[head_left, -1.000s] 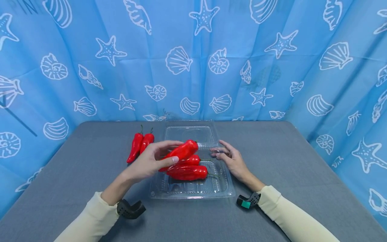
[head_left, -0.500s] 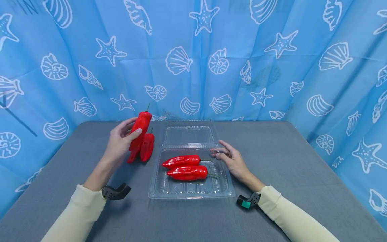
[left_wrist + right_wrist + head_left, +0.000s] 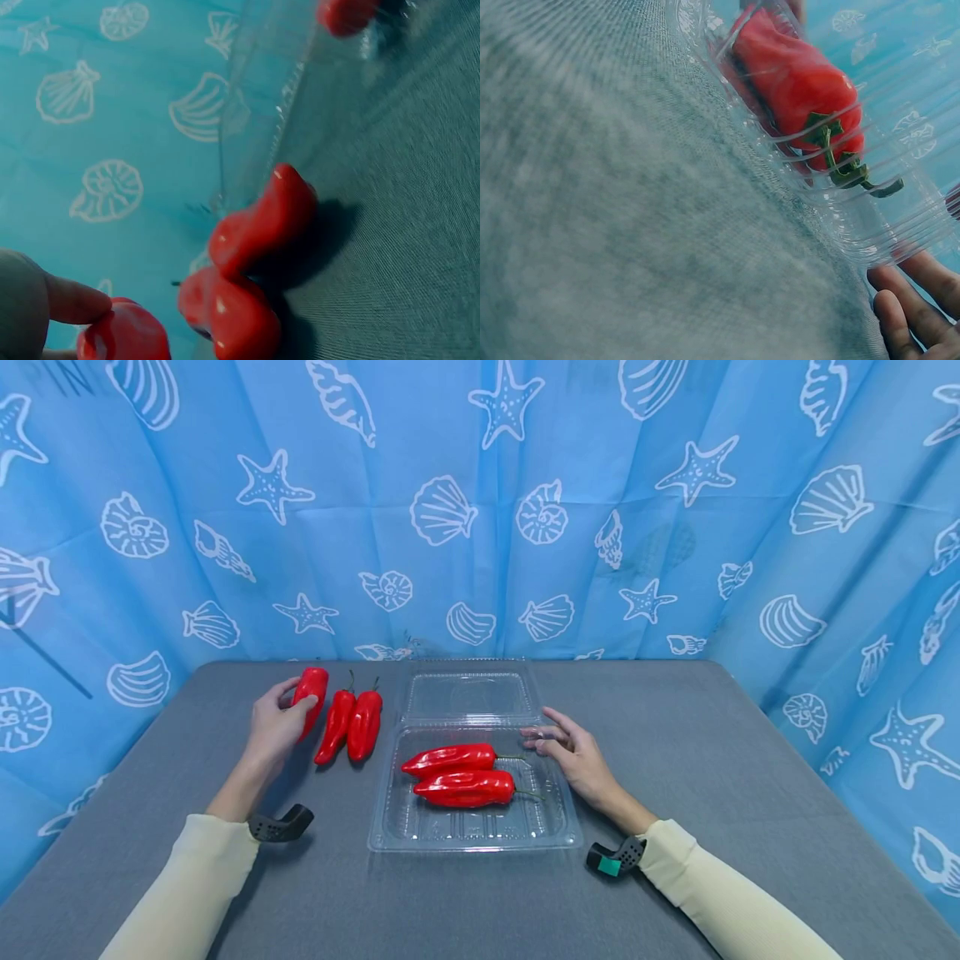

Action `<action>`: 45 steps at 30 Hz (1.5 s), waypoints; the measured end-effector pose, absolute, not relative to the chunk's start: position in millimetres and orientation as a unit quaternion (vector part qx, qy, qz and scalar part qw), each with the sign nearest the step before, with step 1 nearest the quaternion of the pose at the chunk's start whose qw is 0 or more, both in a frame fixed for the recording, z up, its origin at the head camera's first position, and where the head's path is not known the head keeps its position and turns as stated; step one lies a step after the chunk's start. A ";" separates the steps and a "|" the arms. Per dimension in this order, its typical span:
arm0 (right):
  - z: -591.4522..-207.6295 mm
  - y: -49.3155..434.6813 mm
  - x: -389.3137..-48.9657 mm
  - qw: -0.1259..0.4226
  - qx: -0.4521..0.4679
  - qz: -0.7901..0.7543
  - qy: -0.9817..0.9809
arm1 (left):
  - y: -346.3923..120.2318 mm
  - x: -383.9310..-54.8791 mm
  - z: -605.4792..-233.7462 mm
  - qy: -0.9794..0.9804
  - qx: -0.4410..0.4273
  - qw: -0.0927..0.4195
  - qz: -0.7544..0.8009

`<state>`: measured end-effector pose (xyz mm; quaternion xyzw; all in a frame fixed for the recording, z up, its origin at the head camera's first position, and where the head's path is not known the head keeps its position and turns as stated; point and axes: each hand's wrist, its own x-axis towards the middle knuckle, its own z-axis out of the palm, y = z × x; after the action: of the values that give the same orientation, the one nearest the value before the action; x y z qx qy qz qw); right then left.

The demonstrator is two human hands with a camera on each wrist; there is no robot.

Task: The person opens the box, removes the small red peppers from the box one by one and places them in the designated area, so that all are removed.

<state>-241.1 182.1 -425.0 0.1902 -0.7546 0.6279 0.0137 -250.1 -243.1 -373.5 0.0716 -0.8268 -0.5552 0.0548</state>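
Observation:
My left hand point(image 3: 276, 720) pinches a red pepper point(image 3: 311, 695) between thumb and fingers at the left of the table, beside two other red peppers point(image 3: 364, 725) lying on the cloth. In the left wrist view the held pepper point(image 3: 126, 334) shows at the bottom edge, under a fingertip. A clear plastic clamshell box point(image 3: 480, 842) stands in the middle with its lid folded back. Two red peppers point(image 3: 465, 788) with green stems lie side by side in its base. My right hand point(image 3: 581, 762) rests at the box's right side, fingers extended and touching its edge.
The grey table point(image 3: 720, 793) carries all of this. A blue curtain point(image 3: 480, 527) printed with shells and starfish hangs behind and along the sides. The box's open lid point(image 3: 471, 695) lies toward the table's back edge.
My left hand has carried the held pepper from above the box leftward, over the two loose peppers, and down to their left. The right hand and the box have stayed in place.

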 end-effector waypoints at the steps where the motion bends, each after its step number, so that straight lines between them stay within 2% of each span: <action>1: -425.0 182.0 -241.1 0.014 0.190 0.628 -0.755 | -244.1 -251.0 -376.0 -0.830 0.074 0.046 -0.551; 11: -424.8 181.9 -240.8 0.012 0.189 0.631 -0.752 | -244.8 -258.2 -391.1 -0.841 0.098 -0.003 -0.532; 45: -424.9 182.9 -240.6 0.008 0.187 0.630 -0.754 | -245.5 -256.6 -390.6 -0.858 0.134 -0.030 -0.495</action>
<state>-240.6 182.9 -424.9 0.1872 -0.7539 0.6297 0.0084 -256.6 -245.5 -390.6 0.1337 -0.8578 -0.4954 -0.0302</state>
